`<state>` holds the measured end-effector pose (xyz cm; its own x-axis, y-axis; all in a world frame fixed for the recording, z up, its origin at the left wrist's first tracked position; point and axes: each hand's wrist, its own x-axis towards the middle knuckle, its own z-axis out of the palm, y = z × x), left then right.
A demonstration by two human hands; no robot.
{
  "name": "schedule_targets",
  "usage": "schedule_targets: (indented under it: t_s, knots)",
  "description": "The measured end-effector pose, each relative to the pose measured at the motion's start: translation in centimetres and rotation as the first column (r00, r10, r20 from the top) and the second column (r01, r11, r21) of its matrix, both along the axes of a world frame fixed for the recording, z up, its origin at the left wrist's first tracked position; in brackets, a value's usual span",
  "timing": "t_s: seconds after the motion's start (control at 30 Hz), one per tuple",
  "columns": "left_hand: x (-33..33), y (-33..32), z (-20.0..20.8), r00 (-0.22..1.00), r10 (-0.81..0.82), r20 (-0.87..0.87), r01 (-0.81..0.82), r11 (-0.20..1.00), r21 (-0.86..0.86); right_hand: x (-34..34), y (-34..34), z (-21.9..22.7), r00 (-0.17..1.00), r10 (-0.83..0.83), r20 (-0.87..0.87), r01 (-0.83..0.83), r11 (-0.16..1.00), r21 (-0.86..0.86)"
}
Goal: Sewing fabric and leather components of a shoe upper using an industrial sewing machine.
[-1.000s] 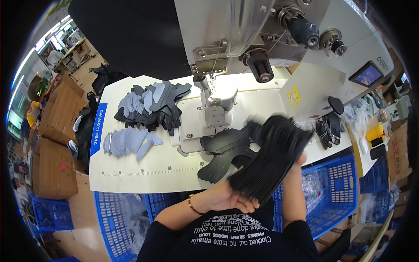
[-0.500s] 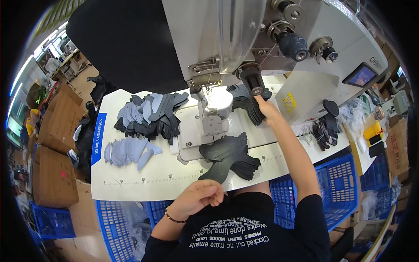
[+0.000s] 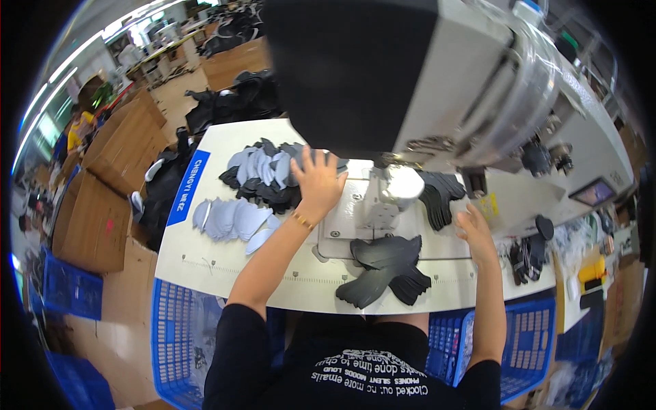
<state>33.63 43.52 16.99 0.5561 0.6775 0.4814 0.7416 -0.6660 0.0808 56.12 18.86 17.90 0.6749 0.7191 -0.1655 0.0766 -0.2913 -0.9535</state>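
My left hand (image 3: 319, 179) reaches over the right side of a heap of grey and black cut fabric pieces (image 3: 263, 167), its fingers spread. Whether it touches the heap I cannot tell. Beside the machine's post, my right hand (image 3: 473, 225) has its fingers loosely apart and holds nothing. A stack of black curved pieces (image 3: 437, 198) lies just left of it. Nearer to me, black pieces are piled crosswise (image 3: 386, 266) at the front of the table. Light grey curved pieces (image 3: 232, 219) lie in a fanned row below the heap. The sewing machine's post bed (image 3: 378, 205) stands between my hands.
The sewing machine head (image 3: 471, 82) overhangs the white table (image 3: 225, 273). Blue baskets (image 3: 174, 328) stand under its front edge. Cardboard boxes (image 3: 89, 222) and black material (image 3: 171, 198) are on the left. Black tools (image 3: 529, 249) and a yellow object (image 3: 592, 270) lie at the right.
My left hand has moved from the table's front edge up to the heap and spread its fingers. My right hand has drawn back from the black stack. The view has turned left.
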Motion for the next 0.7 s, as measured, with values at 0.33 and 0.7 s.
schedule_targets:
  t_s: [0.33, 0.7]
  knots:
    - [-3.6, 12.7, -4.0, 0.952, 0.192, -0.237, -0.206, 0.978, -0.036, -2.7, -5.4, 1.0, 0.999, -0.007, 0.043, -0.002, 0.975, 0.222]
    - [-9.5, 6.3, 5.5, 0.809, -0.194, 0.555, 0.316, 0.94, -0.131, -9.7, 0.2, -0.4, 0.654, 0.239, 0.718, -0.3, 0.953, -0.045]
